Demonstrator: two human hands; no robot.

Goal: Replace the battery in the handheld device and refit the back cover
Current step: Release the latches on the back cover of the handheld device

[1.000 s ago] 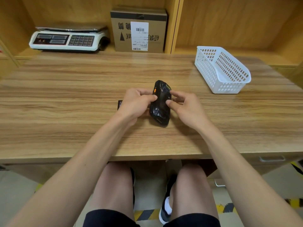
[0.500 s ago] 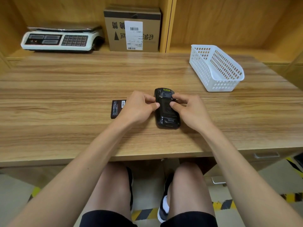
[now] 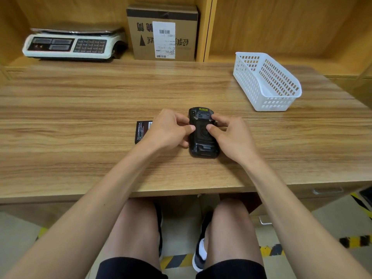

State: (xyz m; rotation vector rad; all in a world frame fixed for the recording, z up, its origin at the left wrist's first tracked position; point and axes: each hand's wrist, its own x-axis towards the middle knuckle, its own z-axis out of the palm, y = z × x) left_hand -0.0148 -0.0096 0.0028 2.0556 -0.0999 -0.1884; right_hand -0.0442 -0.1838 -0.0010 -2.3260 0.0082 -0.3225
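Both hands press on the device, one from each side.
The black plastic handheld device (image 3: 203,135) lies back-up near the wooden bench's (image 3: 80,109) front edge, long axis pointing away from the person; left hand (image 3: 168,130) and right hand (image 3: 231,135) hold it, equally near.

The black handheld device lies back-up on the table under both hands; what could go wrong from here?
1. Both thumbs press the black handheld device; the left hand and right hand may leave its back cover unevenly seated.
2. The flat black battery beside the left hand could be knocked aside.
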